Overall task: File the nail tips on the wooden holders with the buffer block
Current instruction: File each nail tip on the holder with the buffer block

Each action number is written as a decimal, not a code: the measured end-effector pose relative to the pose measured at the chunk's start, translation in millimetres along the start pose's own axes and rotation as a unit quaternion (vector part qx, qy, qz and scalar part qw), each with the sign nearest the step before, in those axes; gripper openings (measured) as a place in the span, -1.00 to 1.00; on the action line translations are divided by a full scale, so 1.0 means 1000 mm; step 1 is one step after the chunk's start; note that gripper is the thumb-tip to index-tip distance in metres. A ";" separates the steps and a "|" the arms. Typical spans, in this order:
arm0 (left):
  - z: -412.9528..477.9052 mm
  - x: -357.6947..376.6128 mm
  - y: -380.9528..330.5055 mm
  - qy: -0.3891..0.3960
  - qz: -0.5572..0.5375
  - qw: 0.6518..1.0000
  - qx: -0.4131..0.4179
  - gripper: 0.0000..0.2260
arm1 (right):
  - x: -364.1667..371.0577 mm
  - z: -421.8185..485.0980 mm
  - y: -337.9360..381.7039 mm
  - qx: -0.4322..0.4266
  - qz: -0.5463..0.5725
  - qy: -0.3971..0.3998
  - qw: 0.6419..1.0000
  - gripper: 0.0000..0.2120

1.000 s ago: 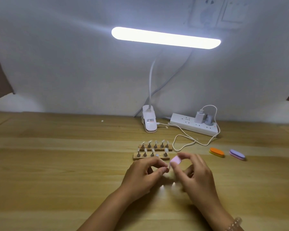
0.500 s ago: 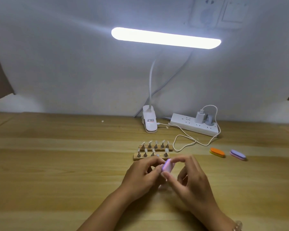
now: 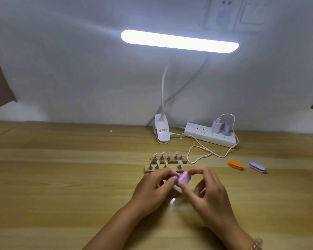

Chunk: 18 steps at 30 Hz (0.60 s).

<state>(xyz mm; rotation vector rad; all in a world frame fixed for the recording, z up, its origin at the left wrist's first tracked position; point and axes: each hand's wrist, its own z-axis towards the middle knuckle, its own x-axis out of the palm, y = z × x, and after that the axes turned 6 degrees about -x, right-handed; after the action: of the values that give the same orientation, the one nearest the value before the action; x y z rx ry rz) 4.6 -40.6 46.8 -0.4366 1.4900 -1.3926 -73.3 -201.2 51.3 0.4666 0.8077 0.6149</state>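
Two wooden holders stand mid-table, the far holder (image 3: 167, 161) and the near holder (image 3: 148, 171), each carrying several nail tips on small metal stands. Just in front of them my right hand (image 3: 209, 193) pinches a small pink and purple buffer block (image 3: 183, 178) between thumb and forefinger. My left hand (image 3: 154, 189) pinches a small nail tip on its stand, held against the block's left edge; the tip itself is mostly hidden by my fingers.
A white clip lamp (image 3: 162, 131) with a lit bar (image 3: 179, 41) stands behind the holders. A white power strip (image 3: 209, 135) and its looping cable (image 3: 199, 152) lie at the back right. An orange buffer (image 3: 234, 164) and a purple buffer (image 3: 257, 167) rest to the right.
My right hand has swung the buffer block left and down against the nail tip in my left hand, then slightly back. My left hand stays almost still.
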 end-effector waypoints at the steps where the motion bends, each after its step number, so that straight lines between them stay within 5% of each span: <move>1: 0.000 0.000 0.000 -0.002 -0.004 1.000 -0.001 -0.87 | -0.001 0.003 -0.005 0.046 0.013 -0.026 0.999 -0.75; 4: -0.002 0.002 0.001 0.004 -0.052 0.998 -0.029 -0.92 | -0.007 0.006 -0.014 0.106 0.037 -0.062 0.992 -0.78; 9: 0.000 0.002 0.004 -0.003 0.006 1.000 -0.013 -0.93 | -0.002 -0.002 0.008 -0.034 0.019 0.009 0.999 -0.75; 18: 0.001 0.001 0.000 -0.005 0.045 0.999 0.005 -0.83 | -0.002 0.001 0.007 -0.045 -0.023 0.018 0.999 -0.72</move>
<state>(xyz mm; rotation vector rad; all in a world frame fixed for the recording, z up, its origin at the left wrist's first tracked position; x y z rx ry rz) 4.4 -42.0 46.3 -0.3646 1.4758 -1.3246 -75.8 -197.6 56.5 0.3545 0.8202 0.6152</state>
